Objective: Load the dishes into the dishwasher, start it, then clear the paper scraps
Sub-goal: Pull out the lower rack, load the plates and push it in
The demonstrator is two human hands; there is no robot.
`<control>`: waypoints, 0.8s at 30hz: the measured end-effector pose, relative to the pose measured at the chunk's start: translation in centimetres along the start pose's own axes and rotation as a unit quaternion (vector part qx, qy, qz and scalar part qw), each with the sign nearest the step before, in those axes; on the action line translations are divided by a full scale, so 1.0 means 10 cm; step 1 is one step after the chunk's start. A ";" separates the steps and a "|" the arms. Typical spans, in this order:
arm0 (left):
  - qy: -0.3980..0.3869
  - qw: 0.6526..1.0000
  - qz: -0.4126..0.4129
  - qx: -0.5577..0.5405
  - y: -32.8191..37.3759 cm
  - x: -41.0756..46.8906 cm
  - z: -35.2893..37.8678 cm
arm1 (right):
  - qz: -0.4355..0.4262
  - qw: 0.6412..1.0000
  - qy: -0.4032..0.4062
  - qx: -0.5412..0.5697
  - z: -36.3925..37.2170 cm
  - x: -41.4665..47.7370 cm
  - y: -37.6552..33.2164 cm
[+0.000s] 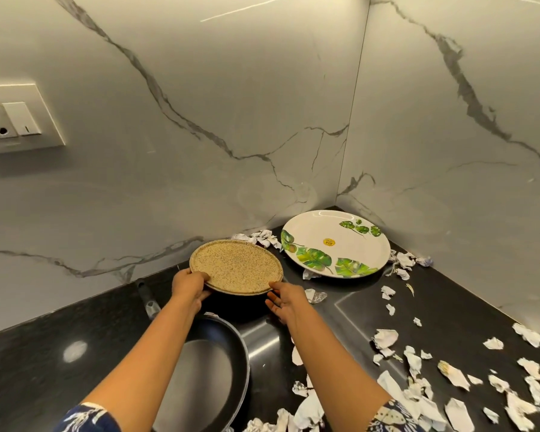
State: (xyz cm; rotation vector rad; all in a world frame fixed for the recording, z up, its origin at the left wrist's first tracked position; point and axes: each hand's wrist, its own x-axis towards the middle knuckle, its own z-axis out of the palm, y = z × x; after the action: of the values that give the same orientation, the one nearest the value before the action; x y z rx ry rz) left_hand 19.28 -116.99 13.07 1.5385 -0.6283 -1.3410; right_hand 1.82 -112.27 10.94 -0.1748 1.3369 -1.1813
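At the far corner of the black counter, my left hand pinches the near-left rim of the speckled tan plate, thumb on top, tilting it clear of the surface. My right hand waits spread at the near-right edge, fingers loose, apparently to share the weight for the trip to the dishwasher. The leaf-print plate lies flat just right, the dark pan nearer, paper scraps strewn right.
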 end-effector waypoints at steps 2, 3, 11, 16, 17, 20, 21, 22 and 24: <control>-0.020 0.999 0.007 -0.027 0.00 -0.06 -0.02 | -0.005 1.000 -0.016 0.001 -0.06 -0.04 0.01; -0.030 0.999 0.008 -0.038 0.00 -0.09 -0.04 | -0.011 1.000 -0.022 -0.004 -0.10 -0.07 0.02; -0.051 0.994 0.099 -0.008 0.06 -0.53 0.04 | -0.095 0.990 -0.014 -0.106 -0.69 -0.46 -0.17; -0.041 0.974 0.216 0.051 0.17 -0.61 0.22 | -0.128 0.983 0.098 -0.091 -1.24 -0.32 -0.59; -0.041 0.972 0.223 0.055 0.18 -0.60 0.26 | -0.115 0.984 0.105 -0.081 -1.32 -0.24 -0.65; -0.034 0.967 0.243 0.073 0.18 -0.57 0.39 | -0.079 0.986 0.146 -0.030 -1.47 -0.01 -0.78; -0.031 0.965 0.251 0.075 0.17 -0.55 0.44 | -0.073 0.985 0.153 -0.009 -1.49 0.07 -0.82; -0.031 0.963 0.256 0.073 0.16 -0.55 0.46 | -0.069 0.986 0.151 0.014 -1.49 0.13 -0.83; -0.027 0.961 0.267 0.071 0.14 -0.52 0.49 | -0.070 0.986 0.136 0.071 -1.44 0.22 -0.86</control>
State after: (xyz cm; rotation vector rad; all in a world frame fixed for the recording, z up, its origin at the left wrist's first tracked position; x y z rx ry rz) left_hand 13.60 -114.66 17.02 1.3140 -1.1034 -0.9397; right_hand -15.06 -110.56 11.03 -0.0051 1.4885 -1.4541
